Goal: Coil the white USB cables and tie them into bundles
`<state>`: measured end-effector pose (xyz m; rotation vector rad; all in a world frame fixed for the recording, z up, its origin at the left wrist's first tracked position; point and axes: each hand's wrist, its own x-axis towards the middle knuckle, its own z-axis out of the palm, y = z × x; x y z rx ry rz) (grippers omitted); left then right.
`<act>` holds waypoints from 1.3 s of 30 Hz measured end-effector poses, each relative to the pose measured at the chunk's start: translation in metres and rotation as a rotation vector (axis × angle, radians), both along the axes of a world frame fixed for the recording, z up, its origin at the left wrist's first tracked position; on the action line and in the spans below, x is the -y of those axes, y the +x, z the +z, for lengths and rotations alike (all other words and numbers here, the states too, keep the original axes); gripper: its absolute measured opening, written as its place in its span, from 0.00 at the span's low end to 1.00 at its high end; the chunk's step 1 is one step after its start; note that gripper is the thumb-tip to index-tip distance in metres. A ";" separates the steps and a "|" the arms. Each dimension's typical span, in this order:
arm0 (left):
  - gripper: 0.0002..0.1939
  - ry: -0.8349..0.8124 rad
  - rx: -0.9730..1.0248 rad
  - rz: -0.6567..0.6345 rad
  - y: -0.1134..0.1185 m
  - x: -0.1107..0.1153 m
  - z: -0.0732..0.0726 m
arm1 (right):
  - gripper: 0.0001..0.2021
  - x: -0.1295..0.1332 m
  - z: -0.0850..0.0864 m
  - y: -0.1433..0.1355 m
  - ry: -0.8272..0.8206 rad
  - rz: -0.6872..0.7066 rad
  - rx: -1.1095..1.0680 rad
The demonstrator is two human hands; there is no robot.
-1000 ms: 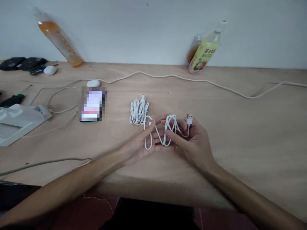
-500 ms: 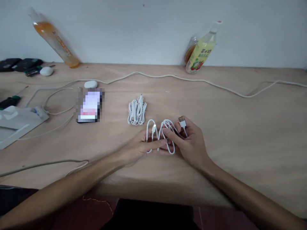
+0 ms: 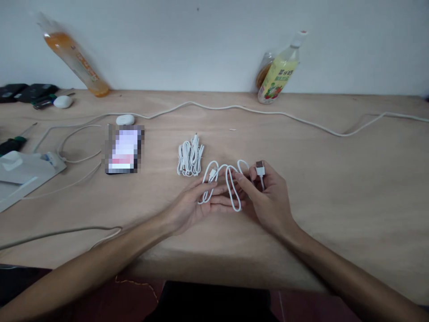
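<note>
A white cable (image 3: 229, 179) hangs in loose loops between my two hands, over the front part of the table. My left hand (image 3: 197, 201) holds its loops under the thumb, near the small connector, with the other fingers stretched beneath. My right hand (image 3: 270, 192) pinches the loops between thumb and fingers, and the larger USB plug (image 3: 260, 168) sticks up beside its index finger. Just beyond my left hand, a bundled white cable (image 3: 190, 156) lies on the table.
A phone (image 3: 124, 150) and a white case (image 3: 125, 120) lie at the left. A long white cord (image 3: 214, 108) crosses the back. An orange bottle (image 3: 75, 62) and a yellow bottle (image 3: 279, 74) stand by the wall. White packaging (image 3: 27, 174) lies far left.
My right hand has shifted slightly right with the USB plug. The loops have spread wider between my hands, and my left thumb has drawn back to the left.
</note>
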<state>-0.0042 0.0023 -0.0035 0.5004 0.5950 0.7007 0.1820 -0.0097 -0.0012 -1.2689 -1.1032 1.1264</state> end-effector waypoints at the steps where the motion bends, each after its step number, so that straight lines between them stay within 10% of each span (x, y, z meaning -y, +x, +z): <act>1: 0.23 0.001 -0.004 0.007 0.000 0.000 0.000 | 0.23 -0.001 0.000 0.000 0.012 -0.001 0.002; 39: 0.15 0.033 -0.054 -0.073 -0.002 -0.002 0.005 | 0.27 -0.001 0.007 0.003 -0.055 0.048 -0.133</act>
